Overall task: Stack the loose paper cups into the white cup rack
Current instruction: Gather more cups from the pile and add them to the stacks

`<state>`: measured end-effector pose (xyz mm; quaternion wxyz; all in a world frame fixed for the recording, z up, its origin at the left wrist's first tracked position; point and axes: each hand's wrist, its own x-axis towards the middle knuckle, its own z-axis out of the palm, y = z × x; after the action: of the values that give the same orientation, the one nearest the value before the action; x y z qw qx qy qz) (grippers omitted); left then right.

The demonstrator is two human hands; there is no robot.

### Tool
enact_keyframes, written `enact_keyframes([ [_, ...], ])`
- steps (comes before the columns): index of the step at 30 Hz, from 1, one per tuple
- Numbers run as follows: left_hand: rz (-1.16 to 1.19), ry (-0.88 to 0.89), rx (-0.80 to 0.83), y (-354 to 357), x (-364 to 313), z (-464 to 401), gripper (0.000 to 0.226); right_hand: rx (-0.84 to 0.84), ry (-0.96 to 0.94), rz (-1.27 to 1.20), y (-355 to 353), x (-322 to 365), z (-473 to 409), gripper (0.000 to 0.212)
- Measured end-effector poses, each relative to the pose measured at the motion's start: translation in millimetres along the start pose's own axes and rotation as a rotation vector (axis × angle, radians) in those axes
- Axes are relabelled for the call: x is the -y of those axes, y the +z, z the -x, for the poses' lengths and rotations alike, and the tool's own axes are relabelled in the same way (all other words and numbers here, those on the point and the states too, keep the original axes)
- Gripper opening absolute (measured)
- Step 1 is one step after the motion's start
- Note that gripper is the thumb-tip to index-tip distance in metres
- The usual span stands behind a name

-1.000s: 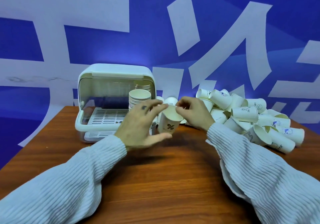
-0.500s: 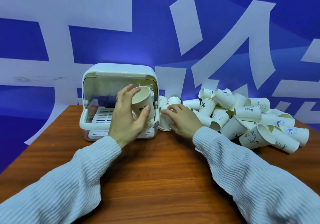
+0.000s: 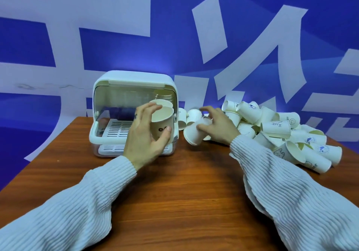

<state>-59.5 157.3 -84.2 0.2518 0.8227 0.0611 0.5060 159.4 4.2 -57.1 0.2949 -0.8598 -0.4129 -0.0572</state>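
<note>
1. Nearest the camera: two ribbed pale sleeves [image 3: 64, 212] reaching forward over the wooden table [image 3: 184, 202], one from each side.
2. Left hand [image 3: 144, 140] raised in front of the white cup rack [image 3: 134, 113], thumb and fingers wrapped round an upright paper cup with a percent mark [image 3: 162, 123]. Mouth up, slightly tilted, well off the tabletop.
3. Right hand [image 3: 218, 126] low beside the rack's right wall, fingers curled over a tipped paper cup [image 3: 195, 133] lying on its side, mouth toward the camera. Looks like a grasp just forming; hard to tell whether already lifted or resting on the wood.
4. Just behind the held cup: a stack of nested cups [image 3: 162, 103] standing inside the rack at its right side, only the top rim showing past the hand. Slatted rack floor [image 3: 118, 128] bare on the left.
5. Off to the right, further back: a big pile of loose paper cups [image 3: 281, 130] lying every way, reaching the table's far right edge. Plenty left, so early to middle of the job by the look of it.
6. Step in hand, judged: delivering the left cup to the stack while lining up another with the right.
7. Next move calls for: centring the cup base over the stack's rim, lowering straight, then letting go. Risk: an off-centre drop tipping the stack.
</note>
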Motion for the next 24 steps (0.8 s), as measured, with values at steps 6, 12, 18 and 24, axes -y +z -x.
enact_keyframes([
  [6,-0.044,-0.006,0.298,14.8,-11.6,5.5,0.051,-0.027,0.21,-0.925,-13.6,5.1,10.6,0.019],
  [12,0.089,-0.101,0.295,24.9,-15.2,-0.9,0.062,0.047,0.198,-0.962,-10.4,11.0,19.2,0.016],
  [18,0.053,-0.081,0.298,22.6,-13.6,2.1,0.054,-0.093,0.2,-0.534,-4.8,-3.3,16.3,0.025],
  [24,0.009,-0.094,0.339,25.1,-10.9,6.7,0.058,0.155,0.075,-0.032,13.9,-17.8,33.6,0.075],
])
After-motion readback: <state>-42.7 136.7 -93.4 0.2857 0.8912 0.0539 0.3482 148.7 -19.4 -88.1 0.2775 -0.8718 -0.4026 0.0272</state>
